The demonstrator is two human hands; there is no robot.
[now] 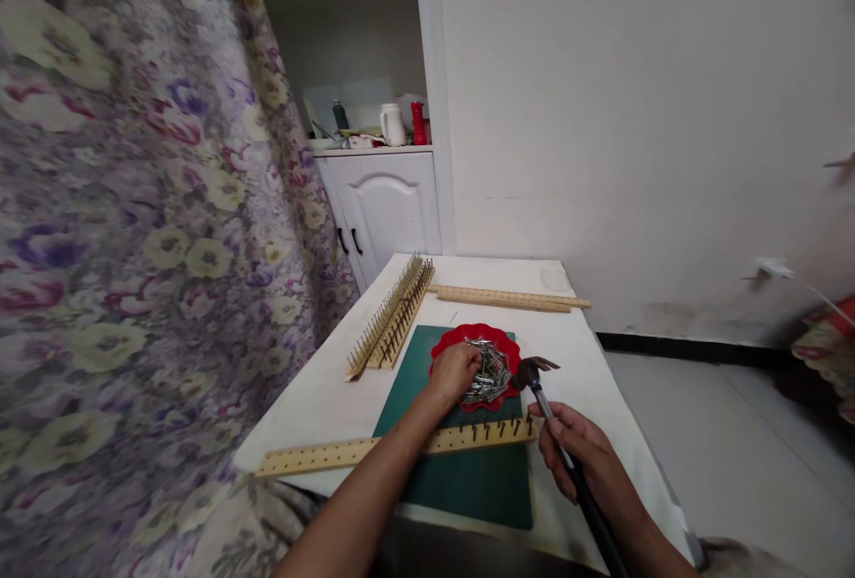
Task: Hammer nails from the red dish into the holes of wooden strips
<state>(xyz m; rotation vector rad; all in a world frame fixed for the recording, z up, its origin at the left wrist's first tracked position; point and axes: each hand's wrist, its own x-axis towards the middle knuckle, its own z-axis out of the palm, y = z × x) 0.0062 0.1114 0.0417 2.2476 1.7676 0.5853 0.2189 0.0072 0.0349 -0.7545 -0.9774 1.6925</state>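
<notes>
My left hand [456,373] reaches into a scalloped red plate [439,348] heaped with silvery nails [491,369]. Its fingers are drawn together at the left side of the pile; what they pinch, if anything, is too small to make out. In my right hand [582,444] is a claw hammer [546,404], gripped by its shaft, with the head [529,372] up beside the plate's right rim. Below the plate, a wooden strip with holes [319,458] lies across the green mat [468,493]. Several dark nails [498,428] stand in the strip's right end, and my left forearm covers its middle.
On the white table [321,413], strips studded with upright nails [394,320] lie at the back left. More wooden strips [508,297] lie along the back, their right end overhanging the edge. A floral curtain [166,248] hangs at left; a white cabinet [391,204] stands behind.
</notes>
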